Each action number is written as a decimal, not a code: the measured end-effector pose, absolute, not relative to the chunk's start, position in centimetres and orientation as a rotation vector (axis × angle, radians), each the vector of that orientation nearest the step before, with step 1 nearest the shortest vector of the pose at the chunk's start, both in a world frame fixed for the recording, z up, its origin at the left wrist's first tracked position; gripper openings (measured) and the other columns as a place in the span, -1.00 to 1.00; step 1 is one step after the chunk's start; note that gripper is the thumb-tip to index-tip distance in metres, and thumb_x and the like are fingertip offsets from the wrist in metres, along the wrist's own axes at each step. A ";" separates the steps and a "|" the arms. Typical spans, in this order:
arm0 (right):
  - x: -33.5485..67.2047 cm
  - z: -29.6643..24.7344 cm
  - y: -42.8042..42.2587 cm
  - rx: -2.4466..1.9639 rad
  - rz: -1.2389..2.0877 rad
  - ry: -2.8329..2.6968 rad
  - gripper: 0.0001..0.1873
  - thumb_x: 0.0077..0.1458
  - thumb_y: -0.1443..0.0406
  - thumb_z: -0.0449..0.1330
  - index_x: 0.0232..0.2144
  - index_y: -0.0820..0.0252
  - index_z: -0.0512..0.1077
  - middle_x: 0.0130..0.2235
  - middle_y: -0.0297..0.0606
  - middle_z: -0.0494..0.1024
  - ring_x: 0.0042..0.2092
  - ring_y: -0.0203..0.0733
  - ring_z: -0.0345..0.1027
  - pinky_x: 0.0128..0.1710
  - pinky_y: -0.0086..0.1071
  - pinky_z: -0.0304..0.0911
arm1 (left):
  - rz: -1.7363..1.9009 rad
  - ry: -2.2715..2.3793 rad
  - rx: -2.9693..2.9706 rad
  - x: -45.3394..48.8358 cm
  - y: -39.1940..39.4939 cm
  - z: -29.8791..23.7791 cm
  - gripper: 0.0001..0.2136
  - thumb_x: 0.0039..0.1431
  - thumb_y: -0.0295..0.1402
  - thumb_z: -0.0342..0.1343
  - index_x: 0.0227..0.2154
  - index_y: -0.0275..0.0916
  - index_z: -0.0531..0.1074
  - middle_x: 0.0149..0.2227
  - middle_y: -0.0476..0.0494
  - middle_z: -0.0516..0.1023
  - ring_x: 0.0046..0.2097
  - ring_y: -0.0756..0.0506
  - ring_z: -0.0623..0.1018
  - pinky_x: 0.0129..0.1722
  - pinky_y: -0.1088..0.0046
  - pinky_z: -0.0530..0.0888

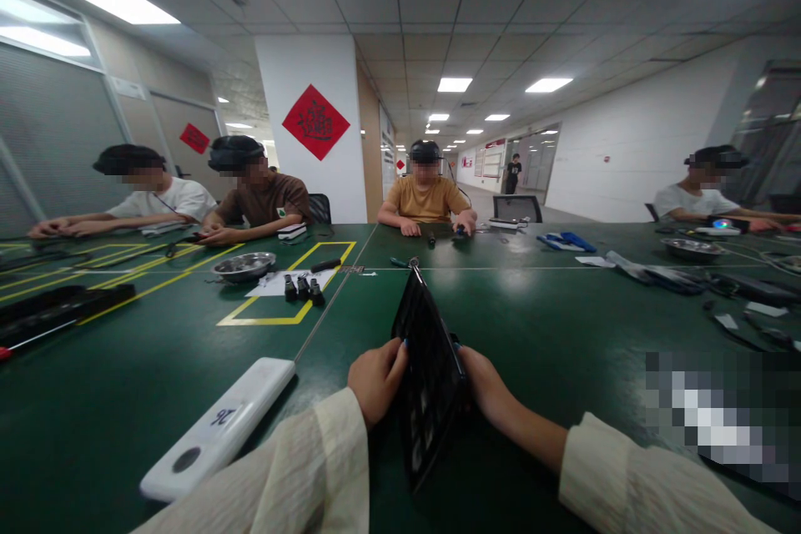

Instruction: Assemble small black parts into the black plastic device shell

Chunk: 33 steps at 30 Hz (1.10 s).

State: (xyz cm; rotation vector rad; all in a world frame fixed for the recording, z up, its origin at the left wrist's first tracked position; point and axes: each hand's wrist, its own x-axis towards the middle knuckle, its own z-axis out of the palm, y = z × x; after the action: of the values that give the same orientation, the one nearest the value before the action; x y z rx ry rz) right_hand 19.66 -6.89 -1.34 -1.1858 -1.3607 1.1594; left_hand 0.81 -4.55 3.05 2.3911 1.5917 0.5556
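A black flat panel [429, 375], with a glossy tablet-like face and a small metal ring [414, 264] at its top, stands on edge in front of me, tilted. My left hand [380, 377] is closed on its left side, thumb against the face. At the right edge my right hand [485, 384] grips the panel from behind, its fingers partly hidden. Whether the panel is one piece or folded I cannot tell. To the left lies a white oblong device [219, 425] marked with a number and a dark round spot.
Metal bowls [244, 265] [694, 248] stand left and right on the green table [551, 325]. Small black bottle-like items [304, 290] stand near yellow tape. A black tray [56, 313] is far left; cables and straps [744, 288] lie right. Several people sit around the table.
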 end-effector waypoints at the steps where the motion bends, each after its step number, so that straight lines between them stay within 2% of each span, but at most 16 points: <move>1: 19.7 -1.3 -6.9 -1.194 1.159 -1.353 -0.42 0.00 -0.18 -0.13 -0.41 0.22 0.25 -0.60 -0.36 0.38 -0.63 -0.31 0.26 -0.69 -0.45 0.12 | 0.555 1.590 2.380 0.8 -4.6 3.1 -0.60 0.26 -0.18 -0.34 -0.42 -0.19 0.37 -0.42 -0.09 0.51 -0.33 -0.06 0.49 -0.43 0.51 0.17; 6: 19.7 -1.2 -7.0 -1.197 1.172 -1.362 -0.42 0.00 -0.18 -0.12 -0.40 0.22 0.25 -0.58 -0.36 0.38 -0.62 -0.31 0.26 -0.68 -0.45 0.13 | 0.584 1.571 2.354 0.9 -4.6 3.1 -0.56 0.26 -0.17 -0.37 -0.40 -0.20 0.41 -0.41 -0.11 0.52 -0.31 -0.07 0.49 -0.42 0.50 0.18; 11: 19.6 -1.3 -6.9 -1.197 1.158 -1.370 -0.44 0.01 -0.16 -0.12 -0.40 0.22 0.25 -0.59 -0.38 0.37 -0.63 -0.32 0.25 -0.69 -0.45 0.13 | 0.571 1.600 2.417 0.8 -4.5 2.7 -0.64 0.23 -0.26 -0.29 -0.42 -0.22 0.40 -0.39 -0.13 0.52 -0.29 -0.09 0.50 -0.40 0.50 0.19; 17: 19.6 -1.4 -6.8 -1.198 1.147 -1.371 -0.43 0.01 -0.16 -0.13 -0.42 0.23 0.26 -0.60 -0.36 0.36 -0.64 -0.30 0.25 -0.69 -0.44 0.13 | 0.589 1.553 2.382 0.7 -4.5 2.6 -0.54 0.25 -0.18 -0.35 -0.45 -0.22 0.43 -0.44 -0.12 0.51 -0.34 -0.07 0.49 -0.43 0.51 0.19; 23: 19.6 -1.2 -7.0 -1.179 1.145 -1.379 -0.44 0.01 -0.15 -0.12 -0.41 0.23 0.26 -0.60 -0.36 0.37 -0.63 -0.31 0.25 -0.69 -0.45 0.13 | 0.671 1.542 2.237 0.8 -4.2 2.6 -0.57 0.22 -0.17 -0.32 -0.43 -0.25 0.43 -0.42 -0.13 0.50 -0.33 -0.07 0.47 -0.37 0.51 0.24; 27: 19.5 -1.1 -7.1 -1.180 1.153 -1.356 -0.44 -0.01 -0.17 -0.11 -0.42 0.22 0.25 -0.60 -0.38 0.36 -0.64 -0.33 0.23 -0.70 -0.47 0.11 | 0.697 1.488 2.273 0.7 -4.0 2.4 -0.64 0.18 -0.23 -0.26 -0.51 -0.25 0.37 -0.48 -0.09 0.46 -0.38 -0.05 0.43 -0.37 0.51 0.24; 33: 19.5 -1.1 -7.1 -1.172 1.154 -1.360 -0.42 -0.03 -0.19 -0.11 -0.42 0.22 0.25 -0.59 -0.36 0.37 -0.62 -0.33 0.25 -0.69 -0.47 0.11 | 0.741 1.409 2.240 0.7 -3.8 1.9 -0.49 0.18 -0.07 -0.36 -0.68 -0.27 0.27 -0.64 -0.01 0.23 -0.52 0.01 0.27 -0.50 0.52 0.17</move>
State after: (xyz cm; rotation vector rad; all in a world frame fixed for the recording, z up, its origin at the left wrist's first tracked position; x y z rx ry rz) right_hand 19.52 -7.13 -1.05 -1.1719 -1.3596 1.1539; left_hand 0.70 -3.79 1.95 2.2403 1.4092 0.7407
